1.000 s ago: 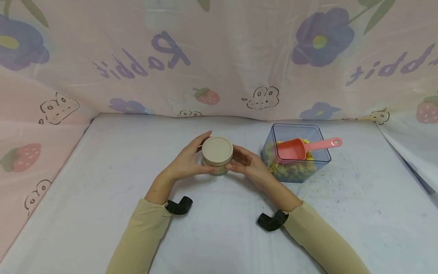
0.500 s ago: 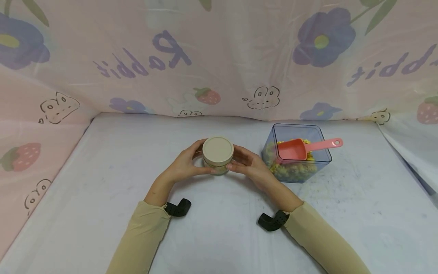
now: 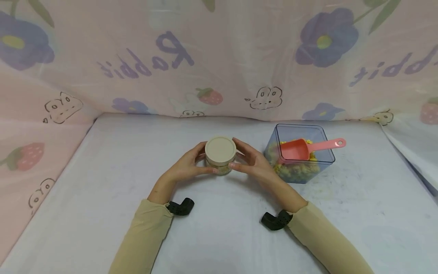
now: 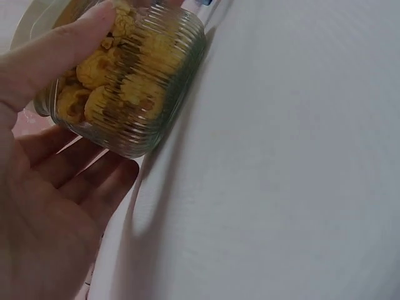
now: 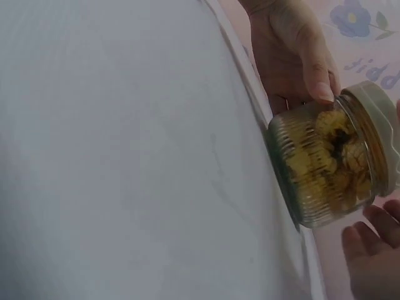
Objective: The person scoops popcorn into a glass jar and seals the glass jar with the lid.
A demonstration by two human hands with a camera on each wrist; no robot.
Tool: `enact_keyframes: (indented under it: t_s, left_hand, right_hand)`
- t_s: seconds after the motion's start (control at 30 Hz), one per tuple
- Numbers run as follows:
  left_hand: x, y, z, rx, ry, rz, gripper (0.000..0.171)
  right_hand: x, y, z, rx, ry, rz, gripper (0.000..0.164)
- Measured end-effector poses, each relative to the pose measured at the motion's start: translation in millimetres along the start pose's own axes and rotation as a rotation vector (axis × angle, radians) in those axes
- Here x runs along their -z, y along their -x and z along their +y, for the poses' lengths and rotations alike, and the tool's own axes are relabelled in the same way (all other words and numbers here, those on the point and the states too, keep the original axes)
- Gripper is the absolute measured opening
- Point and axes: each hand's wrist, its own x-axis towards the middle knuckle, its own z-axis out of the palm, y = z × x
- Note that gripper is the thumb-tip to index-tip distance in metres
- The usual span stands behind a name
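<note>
A glass jar (image 3: 223, 170) with a cream lid (image 3: 220, 150) stands upright on the white table between both hands. Its ribbed wall shows dried yellow flower heads (image 4: 128, 87) inside. My left hand (image 3: 188, 164) holds the jar from the left: the thumb (image 4: 69, 47) lies across the glass in front, and other fingers reach behind. My right hand (image 3: 254, 163) is around the right side, its thumb near the front of the jar. In the right wrist view several right fingers (image 5: 355, 245) stand apart from the glass. The tips behind the jar are partly hidden.
Right of the hands stands a clear bluish square container (image 3: 304, 173) holding more yellow flower heads. A pink scoop (image 3: 295, 150) rests in it, its handle jutting over the right rim. A printed cloth (image 3: 219, 57) rises behind the white table (image 3: 219, 228).
The left index finger, raised a second ago, has come down beside the jar. The right fingers have loosened and moved off the jar's side. The whole head view has shifted slightly.
</note>
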Motion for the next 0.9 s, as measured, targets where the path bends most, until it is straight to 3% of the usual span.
enact_keyframes:
  t_s: [0.27,0.53,0.9]
  left_hand:
    - [-0.3,2.1,-2.4,-0.007,0.032,-0.014,0.077]
    - [-2.4,0.5,-5.0,-0.036,0.045,-0.021,0.075]
    - [-2.1,-0.4,-8.3,-0.043,0.047,-0.011,0.077]
  right_hand:
    - [-2,-6,-8,0.117,0.056,-0.026,0.079]
    - [-7,-16,-15,0.12,0.047,-0.063,0.074]
    - [-4,-17,-10,0.131,0.043,-0.041,0.068]
